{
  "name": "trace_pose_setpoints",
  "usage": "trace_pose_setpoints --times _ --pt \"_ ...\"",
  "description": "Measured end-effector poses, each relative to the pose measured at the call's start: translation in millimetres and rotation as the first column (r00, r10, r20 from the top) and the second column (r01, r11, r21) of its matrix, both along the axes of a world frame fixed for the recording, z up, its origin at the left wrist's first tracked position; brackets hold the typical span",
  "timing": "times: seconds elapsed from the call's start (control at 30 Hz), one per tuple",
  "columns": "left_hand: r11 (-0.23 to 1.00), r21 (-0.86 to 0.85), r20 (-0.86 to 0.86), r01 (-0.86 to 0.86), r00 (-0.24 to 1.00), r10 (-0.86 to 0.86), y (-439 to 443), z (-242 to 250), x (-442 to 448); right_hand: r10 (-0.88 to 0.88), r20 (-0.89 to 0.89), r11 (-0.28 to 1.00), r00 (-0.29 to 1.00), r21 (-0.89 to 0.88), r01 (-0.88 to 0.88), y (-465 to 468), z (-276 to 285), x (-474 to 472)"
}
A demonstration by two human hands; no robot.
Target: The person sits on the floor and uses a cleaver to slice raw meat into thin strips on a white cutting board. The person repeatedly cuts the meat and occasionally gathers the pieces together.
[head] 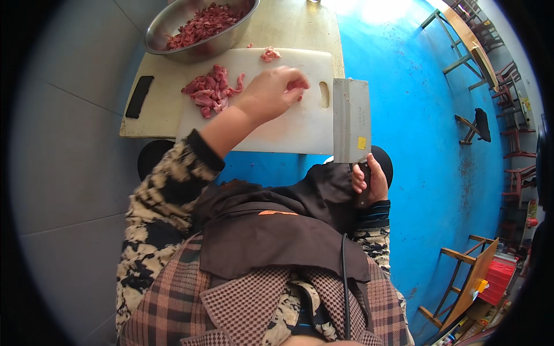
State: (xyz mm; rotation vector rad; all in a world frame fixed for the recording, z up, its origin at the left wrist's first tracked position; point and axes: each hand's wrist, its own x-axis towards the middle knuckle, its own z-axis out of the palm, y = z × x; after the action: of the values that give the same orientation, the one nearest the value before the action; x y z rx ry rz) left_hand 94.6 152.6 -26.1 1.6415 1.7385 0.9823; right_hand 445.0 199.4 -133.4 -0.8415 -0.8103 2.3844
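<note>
My right hand (372, 179) grips the dark handle of a cleaver (352, 121). The broad blade points away from me, just off the right edge of a white plastic cutting board (264, 134), and bears a small yellow sticker. Over the board, my left hand (272, 93) is held with fingers bent and thumb near them. A tiny red bit of meat (299, 98) shows by the thumb; whether the fingers hold it is unclear. Left of that hand lies a pile of raw meat strips (210, 88). Pale fatty trimmings (270, 54) sit near the board's far edge.
A steel bowl (190, 52) holding chopped red meat (203, 26) stands at the far left, by the board. The board rests on a worn wooden table (294, 26) with a black strip (140, 97) on its left. A grey tiled wall (78, 142) is close by on the left.
</note>
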Motion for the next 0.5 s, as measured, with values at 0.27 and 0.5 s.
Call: trace_pose_setpoints --times 0.27,0.5 --pt "0.981 0.081 -0.528 -0.178 0.827 0.194 24.7 -125.1 -14.3 0.014 -0.038 1.0 0.999 -0.019 -0.014 -0.1 0.9 -1.4" --pt "0.973 0.122 -0.499 -0.198 0.835 0.233 6.7 -126.9 -18.6 0.025 -0.016 1.0 1.0 -0.005 -0.025 -1.5 -0.8 -1.5"
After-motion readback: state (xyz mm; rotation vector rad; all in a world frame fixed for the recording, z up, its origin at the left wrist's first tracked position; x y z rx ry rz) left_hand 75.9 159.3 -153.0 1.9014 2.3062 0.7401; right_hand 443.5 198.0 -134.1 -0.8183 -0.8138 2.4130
